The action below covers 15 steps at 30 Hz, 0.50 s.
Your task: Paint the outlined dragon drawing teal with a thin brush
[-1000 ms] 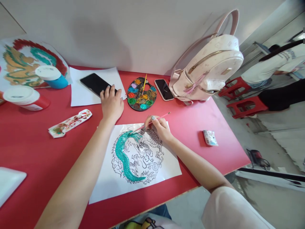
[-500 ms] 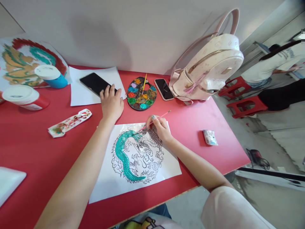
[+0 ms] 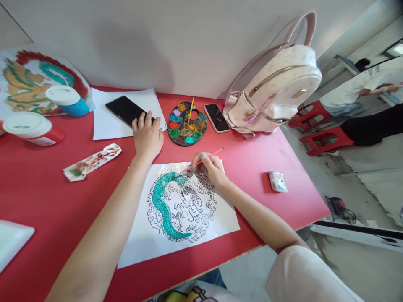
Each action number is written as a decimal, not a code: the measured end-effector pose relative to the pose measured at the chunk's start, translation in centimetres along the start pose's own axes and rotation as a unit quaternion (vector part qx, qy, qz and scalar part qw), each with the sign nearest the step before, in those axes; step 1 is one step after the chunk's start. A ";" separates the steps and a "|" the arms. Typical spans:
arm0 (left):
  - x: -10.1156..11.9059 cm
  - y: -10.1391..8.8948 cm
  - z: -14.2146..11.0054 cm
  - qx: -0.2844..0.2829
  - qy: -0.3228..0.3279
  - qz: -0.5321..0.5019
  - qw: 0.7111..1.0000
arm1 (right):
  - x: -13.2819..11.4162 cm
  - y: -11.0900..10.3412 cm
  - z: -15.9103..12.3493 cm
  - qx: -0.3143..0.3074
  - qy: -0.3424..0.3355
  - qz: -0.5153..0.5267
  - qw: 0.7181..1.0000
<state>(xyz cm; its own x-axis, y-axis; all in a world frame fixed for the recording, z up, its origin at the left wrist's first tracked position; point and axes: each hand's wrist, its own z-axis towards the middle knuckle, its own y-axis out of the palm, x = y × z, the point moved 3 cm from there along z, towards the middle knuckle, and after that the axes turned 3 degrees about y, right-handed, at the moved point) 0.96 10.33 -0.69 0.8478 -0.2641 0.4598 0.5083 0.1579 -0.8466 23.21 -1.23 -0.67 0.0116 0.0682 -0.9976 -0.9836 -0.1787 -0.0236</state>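
Observation:
In my right hand [image 3: 211, 167] a thin pink paintbrush [image 3: 209, 157] is pinched, its tip on the painted body of a dragon drawing. The drawing sheet [image 3: 138, 247] lies on the red table; the dragon's tail and back are teal [image 3: 165, 205], while the head and the rest are black outlines. My left hand [image 3: 147, 136] rests flat, fingers spread, its fingertips over the lower right end of a black phone [image 3: 126, 110]. That phone lies on blank white paper [image 3: 100, 126]. Beyond my right hand sits a paint palette [image 3: 179, 133] holding several colours, a yellow brush [image 3: 190, 110] lying across it.
A second phone [image 3: 217, 117] and a pale pink backpack [image 3: 283, 84] stand by the wall. Leftward are a blue paint jar [image 3: 75, 107], a red jar [image 3: 53, 132], a painted picture [image 3: 25, 84] and a paint-stained strip [image 3: 92, 162]. A small packet [image 3: 277, 181] lies right. People sit beyond.
The brush tip has shifted slightly left along the teal band, with my right hand moving a little. My left hand stays put. A person in the background has moved an arm.

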 end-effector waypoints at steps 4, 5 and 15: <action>-0.1 0.0 0.1 -0.009 0.001 0.002 1.000 | 0.1 -0.2 0.0 0.030 0.001 -0.006 1.000; -0.2 0.0 0.1 -0.007 0.002 0.003 1.000 | 0.2 -0.3 0.1 0.038 0.001 -0.002 0.999; 0.0 0.1 0.0 0.010 0.000 -0.003 1.000 | 0.3 -0.1 0.2 0.035 0.010 0.014 0.999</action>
<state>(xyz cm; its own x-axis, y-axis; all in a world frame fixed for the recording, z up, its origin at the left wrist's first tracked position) 1.01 10.35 -0.75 0.8448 -0.2643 0.4653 0.5166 0.1757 -0.8380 23.34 -1.03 -1.00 -0.0141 0.0440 -0.9989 -0.9937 -0.1114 0.0091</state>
